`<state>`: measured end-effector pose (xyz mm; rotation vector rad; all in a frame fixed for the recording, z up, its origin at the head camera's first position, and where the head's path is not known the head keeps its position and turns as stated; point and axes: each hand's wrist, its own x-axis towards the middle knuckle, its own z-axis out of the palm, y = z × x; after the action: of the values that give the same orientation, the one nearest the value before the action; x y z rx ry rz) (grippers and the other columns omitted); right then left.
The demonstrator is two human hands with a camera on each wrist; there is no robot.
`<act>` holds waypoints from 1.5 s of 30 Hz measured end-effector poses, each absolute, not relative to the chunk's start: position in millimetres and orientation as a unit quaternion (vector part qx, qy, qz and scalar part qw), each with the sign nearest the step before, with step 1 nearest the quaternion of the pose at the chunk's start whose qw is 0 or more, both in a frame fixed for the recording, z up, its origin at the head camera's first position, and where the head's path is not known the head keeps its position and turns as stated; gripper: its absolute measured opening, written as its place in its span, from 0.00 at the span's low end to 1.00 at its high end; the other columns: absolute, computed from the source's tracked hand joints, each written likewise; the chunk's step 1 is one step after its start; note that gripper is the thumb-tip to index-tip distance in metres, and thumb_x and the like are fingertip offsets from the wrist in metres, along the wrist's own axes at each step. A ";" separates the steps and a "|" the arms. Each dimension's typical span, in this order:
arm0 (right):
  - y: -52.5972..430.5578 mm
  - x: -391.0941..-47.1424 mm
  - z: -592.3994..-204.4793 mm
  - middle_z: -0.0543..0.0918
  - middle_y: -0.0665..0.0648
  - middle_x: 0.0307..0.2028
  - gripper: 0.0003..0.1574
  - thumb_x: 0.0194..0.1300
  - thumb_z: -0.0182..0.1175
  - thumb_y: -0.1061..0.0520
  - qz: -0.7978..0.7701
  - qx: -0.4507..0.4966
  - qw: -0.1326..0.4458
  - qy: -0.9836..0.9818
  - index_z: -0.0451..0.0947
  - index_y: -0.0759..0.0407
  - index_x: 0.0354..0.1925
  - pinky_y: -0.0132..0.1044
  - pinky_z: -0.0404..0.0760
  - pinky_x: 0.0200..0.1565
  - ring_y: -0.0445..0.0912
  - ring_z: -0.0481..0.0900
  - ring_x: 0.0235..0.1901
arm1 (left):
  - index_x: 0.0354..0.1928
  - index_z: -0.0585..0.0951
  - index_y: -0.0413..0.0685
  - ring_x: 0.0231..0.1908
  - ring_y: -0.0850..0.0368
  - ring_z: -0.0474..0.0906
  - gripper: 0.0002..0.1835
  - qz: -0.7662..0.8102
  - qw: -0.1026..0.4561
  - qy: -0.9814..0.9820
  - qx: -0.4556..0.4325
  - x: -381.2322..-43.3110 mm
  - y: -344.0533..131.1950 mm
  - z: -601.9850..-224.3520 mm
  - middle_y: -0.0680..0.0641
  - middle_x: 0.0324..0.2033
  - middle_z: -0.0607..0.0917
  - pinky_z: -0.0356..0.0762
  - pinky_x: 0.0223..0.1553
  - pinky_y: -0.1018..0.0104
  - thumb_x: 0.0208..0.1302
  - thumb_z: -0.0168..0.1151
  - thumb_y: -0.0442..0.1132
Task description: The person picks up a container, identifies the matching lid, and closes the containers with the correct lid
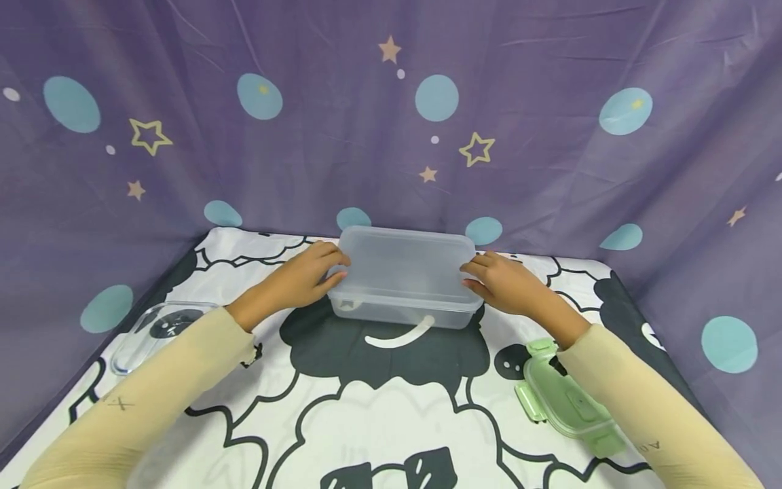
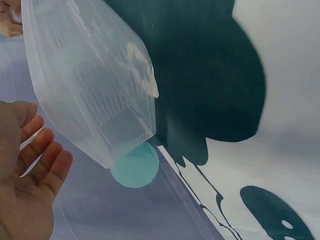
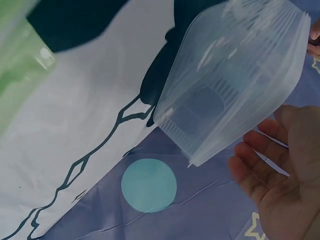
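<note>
A translucent plastic food box [image 1: 397,313] sits at the back of the table, with its frosted flat lid [image 1: 406,265] lying over the top. At the lid's left end is my left hand [image 1: 308,275], thumb by the rim and fingers loosely bent. My right hand [image 1: 510,282] mirrors it at the right end, fingertips overlapping the lid's edge in the head view. Both wrist views show the box [image 2: 95,80] from its end, with the fingers of each hand relaxed beside the lid edge and not wrapped round the box.
A clear container [image 1: 131,343] rests at the table's left, partly behind my left sleeve. On the right lies a green clip-lock lid or box [image 1: 568,401], partly covered by my right sleeve. A purple curtain [image 1: 342,136] hangs right behind the patterned tablecloth [image 1: 281,441].
</note>
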<state>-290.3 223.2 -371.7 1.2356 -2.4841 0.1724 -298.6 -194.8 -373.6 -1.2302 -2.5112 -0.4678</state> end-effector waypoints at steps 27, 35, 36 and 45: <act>231.5 -259.3 -394.9 0.81 0.56 0.43 0.22 0.57 0.75 0.63 0.014 0.538 0.261 -0.801 0.79 0.62 0.49 0.44 0.80 0.44 0.52 0.78 0.41 | 0.49 0.81 0.42 0.44 0.50 0.78 0.22 -0.091 0.266 -0.792 -0.542 -279.3 -211.5 -398.4 0.46 0.44 0.82 0.80 0.44 0.57 0.52 0.78 0.25; 231.8 -257.1 -396.7 0.81 0.57 0.41 0.19 0.58 0.71 0.65 0.010 0.543 0.279 -0.792 0.79 0.63 0.48 0.44 0.82 0.41 0.52 0.79 0.41 | 0.48 0.83 0.42 0.43 0.50 0.79 0.20 -0.059 0.278 -0.798 -0.532 -275.6 -210.5 -395.0 0.46 0.43 0.83 0.82 0.41 0.59 0.52 0.77 0.26; 231.9 -257.1 -396.5 0.81 0.56 0.41 0.18 0.58 0.70 0.65 0.011 0.543 0.280 -0.792 0.79 0.63 0.47 0.44 0.82 0.41 0.52 0.79 0.40 | 0.47 0.84 0.42 0.43 0.50 0.79 0.20 -0.056 0.279 -0.799 -0.530 -275.2 -210.3 -394.6 0.46 0.43 0.83 0.83 0.41 0.59 0.52 0.77 0.27; 231.9 -257.0 -397.5 0.81 0.57 0.38 0.18 0.81 0.44 0.56 0.002 0.543 0.299 -0.785 0.80 0.64 0.45 0.44 0.83 0.38 0.51 0.79 0.38 | 0.44 0.86 0.41 0.40 0.51 0.80 0.17 -0.053 0.300 -0.788 -0.535 -276.7 -208.9 -395.2 0.47 0.39 0.86 0.83 0.36 0.62 0.49 0.73 0.25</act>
<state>-257.0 231.9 -397.5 1.4420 -2.0850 0.0063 -276.7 -208.9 -395.2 -1.4190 -2.0918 -0.1395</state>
